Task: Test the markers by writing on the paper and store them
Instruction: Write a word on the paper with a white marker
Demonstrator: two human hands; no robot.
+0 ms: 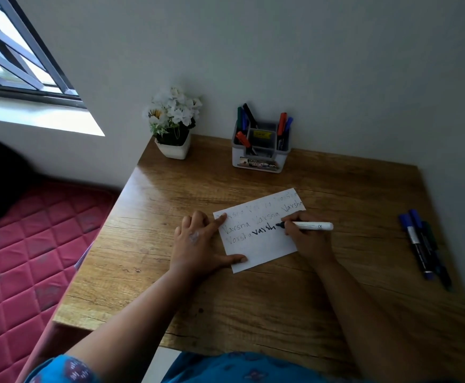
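I read this as the testing step, mid-word. My right hand [301, 230], just right of frame centre, pinches a white-barrelled marker with a black tip [307, 225], and the tip sits on the white rectangular sheet of paper [261, 244] at the end of a bold black partial word in the third line. My left hand [198, 241] lies flat with straight, spread fingers on the sheet's left edge, forefinger at its top-left corner and thumb along its bottom edge, pinning it to the brown wood-grain desk [336, 286].

On the paper I count roughly seven fainter written words, though the top row is too pale to be sure of, plus the one bold word in progress.

At the right edge of the frame, well apart from the paper, lies a cluster of dark blue and black markers [424, 244]; I make out about three, perhaps four, as they overlap. At upper centre the grey-and-white plastic desk organiser [260, 158] holds about six pens: green, blue and black on its left, an orange one low down, red and blue on its right.

Next, I judge, I need to finish the word, lift the tip, cap the marker if its cap is to hand (I see none), and carry it up to the organiser. The left hand should keep the sheet pinned until then.

A single white pot of white artificial flowers [173, 125] stands left of the organiser.
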